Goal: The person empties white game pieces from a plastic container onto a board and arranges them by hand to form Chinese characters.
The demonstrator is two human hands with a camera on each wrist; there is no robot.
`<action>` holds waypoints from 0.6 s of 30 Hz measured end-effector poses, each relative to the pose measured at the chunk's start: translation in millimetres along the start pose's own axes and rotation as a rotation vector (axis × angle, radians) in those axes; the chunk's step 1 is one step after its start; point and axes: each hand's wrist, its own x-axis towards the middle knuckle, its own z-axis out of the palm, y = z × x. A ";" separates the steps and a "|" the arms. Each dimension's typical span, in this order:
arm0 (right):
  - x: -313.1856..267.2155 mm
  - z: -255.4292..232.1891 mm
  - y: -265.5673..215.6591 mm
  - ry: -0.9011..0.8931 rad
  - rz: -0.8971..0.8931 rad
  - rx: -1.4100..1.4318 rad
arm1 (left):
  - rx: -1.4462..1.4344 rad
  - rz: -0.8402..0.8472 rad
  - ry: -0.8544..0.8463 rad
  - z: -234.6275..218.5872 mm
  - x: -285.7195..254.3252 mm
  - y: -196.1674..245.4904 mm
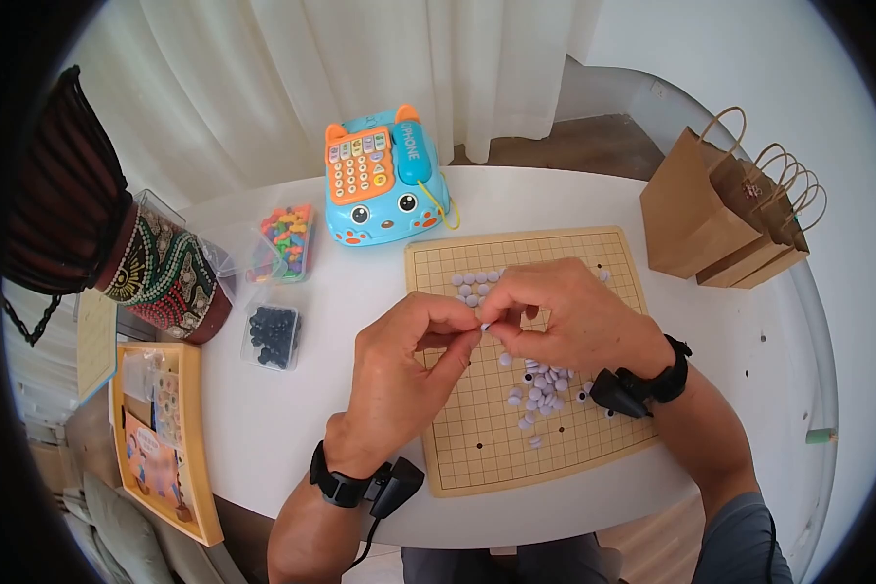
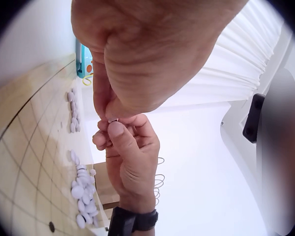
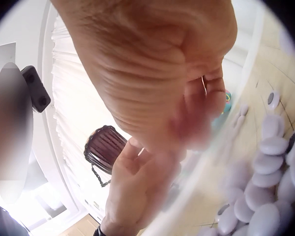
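Observation:
My left hand (image 1: 399, 360) and right hand (image 1: 574, 316) meet fingertip to fingertip over the board, thumbs and index fingers pinching one small white Go stone (image 1: 485, 327) between them. In the left wrist view a sliver of that stone (image 2: 113, 120) shows with a dark edge, mostly covered by the fingertips. Below the right hand lies a loose heap of white stones (image 1: 545, 384) on the wooden grid board (image 1: 457, 428). Several of them show a black dot. Farther back, more white stones (image 1: 470, 289) sit in short rows on the grid, partly hidden by the hands.
Left of the board stand a clear box of black stones (image 1: 273, 337) and a box of colourful pieces (image 1: 287, 234). A blue toy phone (image 1: 384, 200) is behind it. Paper bags (image 1: 696, 209) stand at the right, and a drum (image 1: 161, 263) and wooden tray (image 1: 202, 457) at the left.

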 end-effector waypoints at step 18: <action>-5.7 -18.2 37.8 0.110 0.106 -0.531 | 0.468 0.103 0.166 -13.7 6.9 -6.1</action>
